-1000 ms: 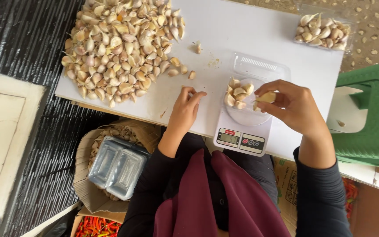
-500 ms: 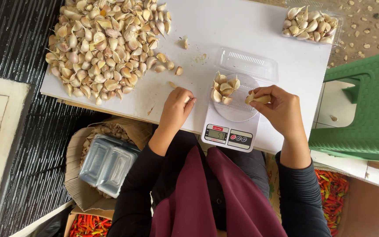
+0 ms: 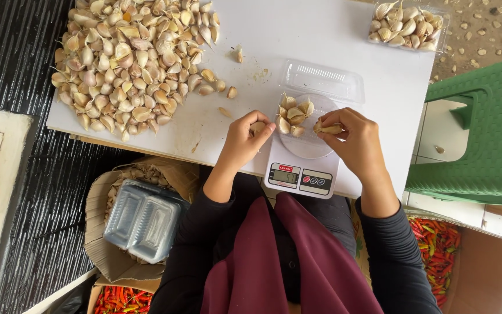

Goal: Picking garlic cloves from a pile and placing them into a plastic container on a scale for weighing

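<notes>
Both hands had drawn in toward the tray since the earlier frames, the left travelling from the bare tabletop up to the tray's near-left edge. Left hand: fingers curled closed around a single garlic clove, held just beside the clear plastic tray. Right hand: fingers pinched narrowly on another clove, held over the tray's right side. Tray: resting on a white digital kitchen scale, hinged lid open behind it, and holding only a small cluster of cloves; most of its floor showed bare, so filling appeared to be at an early stage. Beyond, on the white table: a large heap of loose cloves at the left, and one filled tray of cloves at the far right corner. Below the table edge: a stack of empty clear trays in a carton, and boxes of red chillies.
</notes>
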